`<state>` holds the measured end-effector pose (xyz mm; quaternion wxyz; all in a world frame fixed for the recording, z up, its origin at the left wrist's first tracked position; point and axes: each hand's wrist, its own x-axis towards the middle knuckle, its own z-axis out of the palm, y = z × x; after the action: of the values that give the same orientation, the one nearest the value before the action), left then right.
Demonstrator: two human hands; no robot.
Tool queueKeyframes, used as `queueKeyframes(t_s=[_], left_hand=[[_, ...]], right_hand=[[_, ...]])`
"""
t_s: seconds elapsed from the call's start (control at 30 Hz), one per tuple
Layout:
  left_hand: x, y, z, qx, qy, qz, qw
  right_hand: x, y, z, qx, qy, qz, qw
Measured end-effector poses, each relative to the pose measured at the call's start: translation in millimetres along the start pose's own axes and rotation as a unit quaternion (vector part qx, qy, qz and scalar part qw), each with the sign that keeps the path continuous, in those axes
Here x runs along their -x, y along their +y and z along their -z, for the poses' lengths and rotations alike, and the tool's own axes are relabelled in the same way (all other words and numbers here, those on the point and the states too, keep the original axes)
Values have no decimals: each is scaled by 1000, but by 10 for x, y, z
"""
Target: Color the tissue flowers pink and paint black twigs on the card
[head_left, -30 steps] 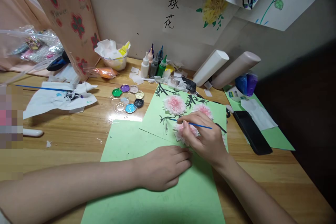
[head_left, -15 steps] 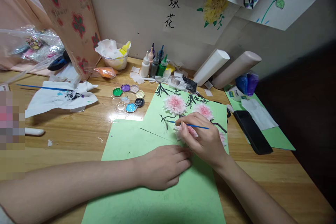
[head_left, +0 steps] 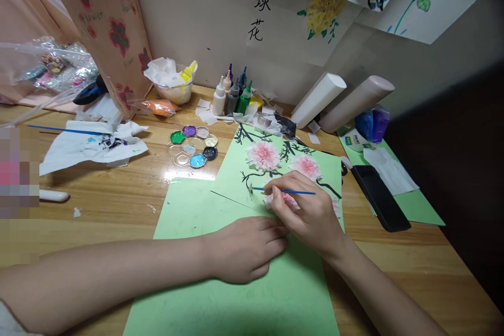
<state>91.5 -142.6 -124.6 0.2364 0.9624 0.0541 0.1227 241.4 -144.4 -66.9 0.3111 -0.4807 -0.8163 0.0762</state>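
A thin blue paintbrush (head_left: 297, 191) is pinched between the thumb and fingers of my right hand (head_left: 303, 215). Its tip touches the green paper (head_left: 232, 168) beside a painted black branch (head_left: 255, 174). My left hand (head_left: 250, 249) lies palm down on the lower green sheet (head_left: 220, 307), its fingers close together and pointing toward my right wrist. Pink tissue flowers (head_left: 263, 155) are on the painted sheet, one partly covered by my right hand. A thin dark line (head_left: 228, 197) runs along the edge between the two sheets.
A paint palette (head_left: 197, 160) sits left of the painting. Farther left, a second brush (head_left: 63, 129) lies across a stained tissue (head_left: 82, 149). Paint bottles (head_left: 232, 98), a plastic bowl (head_left: 173, 92) and paper rolls (head_left: 321, 97) stand along the wall. A black phone (head_left: 380, 197) lies right.
The brush tip has moved slightly down along the dark stroke, with my right hand following. My left hand stays in place on the paper.
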Motion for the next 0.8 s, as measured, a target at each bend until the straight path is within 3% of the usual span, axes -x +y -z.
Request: queueKeyframes(t_s=[0.3, 0.57, 0.8], left_hand=[[24, -10, -29, -2, 7, -4, 1000], [27, 1, -27, -2, 2, -1, 1000], [24, -4, -15, 6, 3, 0, 1000]], right_hand=[[-29, 9, 120, -32, 64, -40, 997], [-19, 101, 47, -57, 19, -94, 994], [-30, 170, 14, -80, 18, -116, 990]])
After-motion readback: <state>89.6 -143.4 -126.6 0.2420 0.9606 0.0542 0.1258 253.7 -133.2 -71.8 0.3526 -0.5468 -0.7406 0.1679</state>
